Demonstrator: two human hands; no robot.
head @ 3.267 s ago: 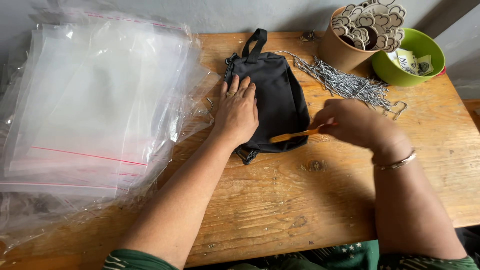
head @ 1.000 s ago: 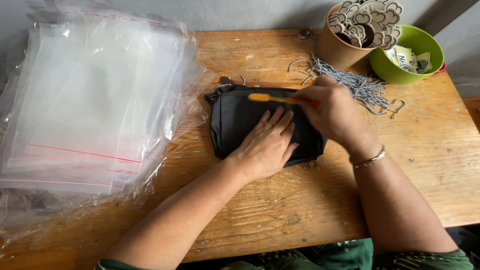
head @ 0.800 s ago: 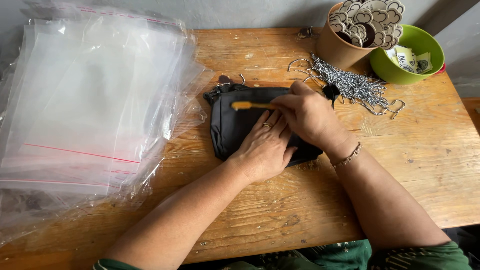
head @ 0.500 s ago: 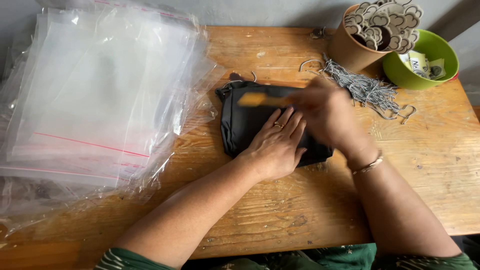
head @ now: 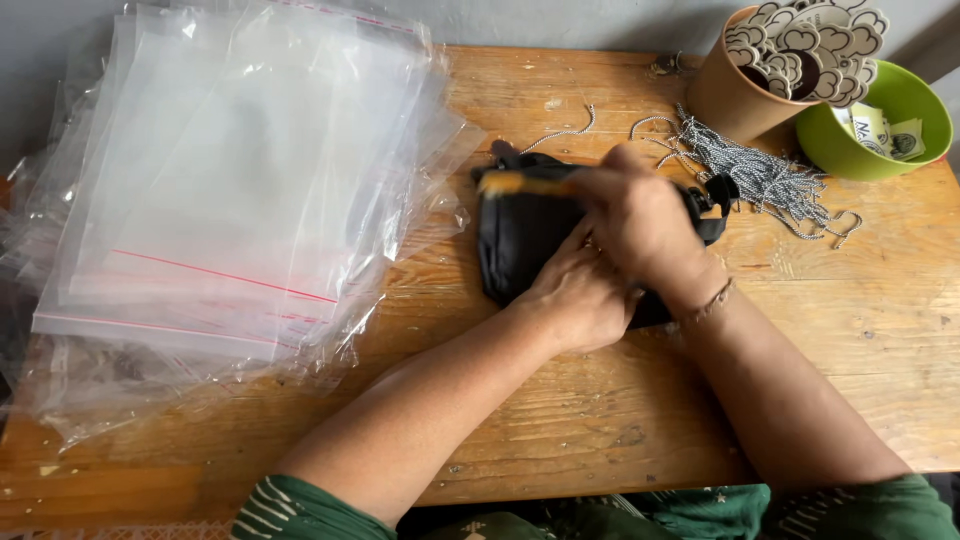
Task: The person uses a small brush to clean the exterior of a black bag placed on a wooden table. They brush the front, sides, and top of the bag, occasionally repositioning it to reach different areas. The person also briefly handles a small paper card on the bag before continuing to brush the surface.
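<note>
Black fabric pouch point(head: 520, 235) sits flat near the middle of the wooden table point(head: 900, 330), just right of the big stack of clear plastic bags point(head: 240, 180) with the red seal strips. The left hand point(head: 580, 295) is pressed palm down on the pouch's near half, fingers spread flat and not gripping anything, basically pinning it. The right hand point(head: 640, 225) is curled closed around a small orange-handled tool point(head: 525, 183) (it's blurry, so I honestly can't tell whether it's a brush or a scraper) and has it laid across the top edge of the pouch.

My take on doing this bit well: keep that flat hand firm so the fabric doesn't bunch or slide on the wood, and work the tool in short even strokes along the top edge rather than jabbing. I'd run it away from the holding fingers, since they sit pretty close to it. Light pressure seems smart, as soft cloth like this could snag or wrinkle.

Also worth watching the strap buckle point(head: 720, 190) on the right end, which lies right next to the pile of silver ball chains point(head: 770, 180). A brown paper cup of card tags point(head: 740, 90) and a green bowl point(head: 920, 130) stand just behind, so wide elbow swings could knock them.
</note>
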